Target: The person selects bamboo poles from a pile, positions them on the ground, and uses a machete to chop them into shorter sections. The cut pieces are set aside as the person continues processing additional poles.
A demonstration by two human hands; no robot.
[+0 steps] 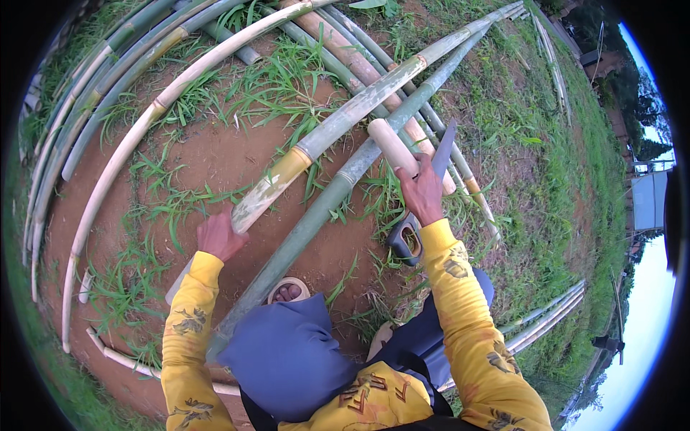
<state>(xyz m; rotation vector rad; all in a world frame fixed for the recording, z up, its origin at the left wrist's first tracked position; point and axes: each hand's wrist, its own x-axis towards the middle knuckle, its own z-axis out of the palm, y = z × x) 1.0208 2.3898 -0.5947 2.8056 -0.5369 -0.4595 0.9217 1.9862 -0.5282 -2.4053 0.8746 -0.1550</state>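
My left hand (pixel 219 237) grips the cut end of a pale, yellow-and-green bamboo pole (pixel 338 126) that runs up and to the right. A thinner green bamboo pole (pixel 302 230) lies beside it, passing between my knees. My right hand (pixel 422 192) is closed around a knife with a thick pale wooden handle (pixel 392 146) and a grey pointed blade (pixel 443 149), held just right of both poles. Under that wrist sits a dark sheath-like holder (pixel 406 241).
Several long bamboo poles (pixel 108 179) curve across bare red earth and tufts of grass on the left and at the top. More poles (pixel 546 312) lie at the lower right. My sandalled foot (pixel 287 291) rests by the green pole. Buildings stand at the far right.
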